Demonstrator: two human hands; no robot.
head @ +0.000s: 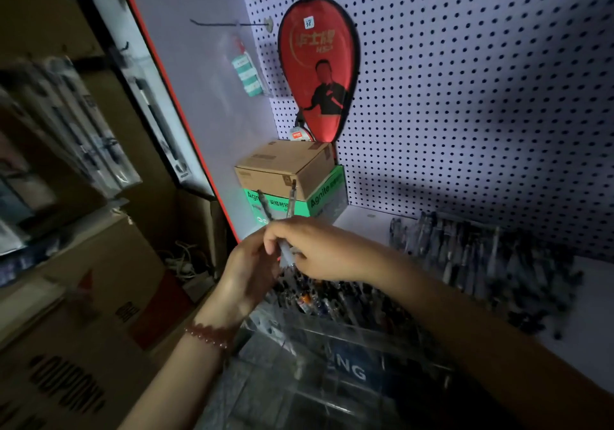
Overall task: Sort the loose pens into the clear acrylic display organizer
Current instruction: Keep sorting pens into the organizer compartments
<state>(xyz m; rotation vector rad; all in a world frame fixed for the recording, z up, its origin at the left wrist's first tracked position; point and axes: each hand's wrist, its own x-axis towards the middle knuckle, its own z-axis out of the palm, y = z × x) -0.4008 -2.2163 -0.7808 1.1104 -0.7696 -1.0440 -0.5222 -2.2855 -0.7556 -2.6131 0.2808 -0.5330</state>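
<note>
Currently left hand (251,272) and right hand (327,252) together, both clamped on pens (286,254). Light, stiff, probably slick; I'd grip mid-barrel, above acrylic organizer (349,335).

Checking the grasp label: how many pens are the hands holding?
2, both sticking up where left hand and right hand meet: a dark pen, a clear pen right of it. Others may be hidden.

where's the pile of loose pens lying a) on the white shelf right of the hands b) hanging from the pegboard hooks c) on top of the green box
a: the pile of pens lies on the white shelf below the pegboard; the green box carries only a cardboard box.
</note>
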